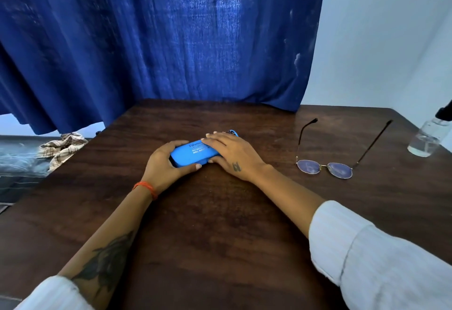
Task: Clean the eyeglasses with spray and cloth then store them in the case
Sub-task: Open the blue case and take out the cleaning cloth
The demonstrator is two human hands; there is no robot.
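A bright blue glasses case [193, 154] lies closed on the dark wooden table [220, 224], in the middle. My left hand [163, 162] grips its left end, thumb in front and fingers behind. My right hand [232, 154] grips its right end, fingers laid over the lid and thumb at the front edge. To the right, thin metal-framed eyeglasses [325, 167] lie with temples unfolded, pointing away from me. At the far right edge stands a clear spray bottle [426, 138] with a black top. I see no cleaning cloth on the table.
A blue curtain [159, 40] hangs right behind the table's far edge. A crumpled checked fabric [62, 148] lies off the table at the left, on a grey surface. A pale wall is at the right.
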